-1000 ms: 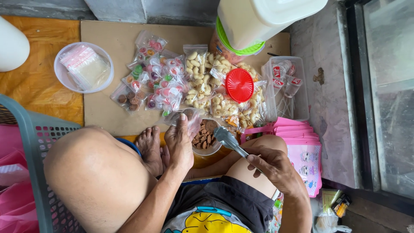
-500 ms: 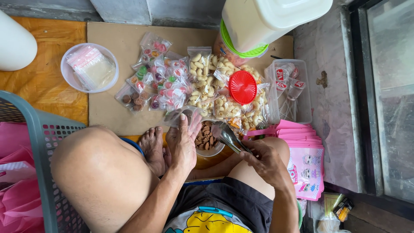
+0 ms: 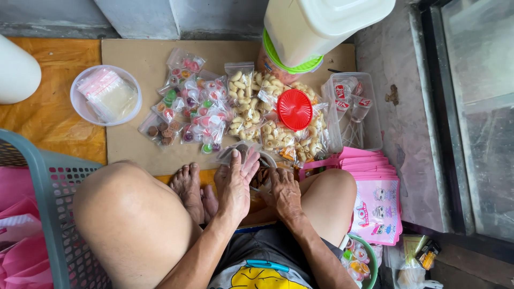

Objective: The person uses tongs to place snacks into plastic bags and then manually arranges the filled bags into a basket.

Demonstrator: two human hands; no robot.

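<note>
Left hand (image 3: 234, 184): fingers together and extended toward 12 o'clock, tips pinching the mouth of a small clear bag (image 3: 235, 152); the bag's long axis runs roughly 10 to 4 o'clock, its open end toward the hand.

Right hand (image 3: 282, 191): fingers curled downward over the bowl of brown snacks (image 3: 262, 174); whether they grip anything cannot be told. The bowl sits between both hands, just at 12 o'clock of the bare feet (image 3: 190, 187).

At 12 o'clock of the bag: clear packets of pale nuts (image 3: 241, 88), heaped, with a round red lid (image 3: 294, 109) lying on them. At 11 o'clock: small packets of coloured jelly cups (image 3: 201, 115), red, green and pink. Farther at 10 o'clock: a round clear tub (image 3: 85, 109) holding folded plastic bags.

At 2 o'clock: a rectangular clear box (image 3: 369, 134) with red-and-white labelled items. At 3 o'clock: a stack of pink printed bags (image 3: 377, 195). At 1 o'clock: a tall cream jar with green band (image 3: 310, 37).

All lie on brown cardboard (image 3: 134, 59). At 8 o'clock: a grey-blue basket (image 3: 51, 214).
</note>
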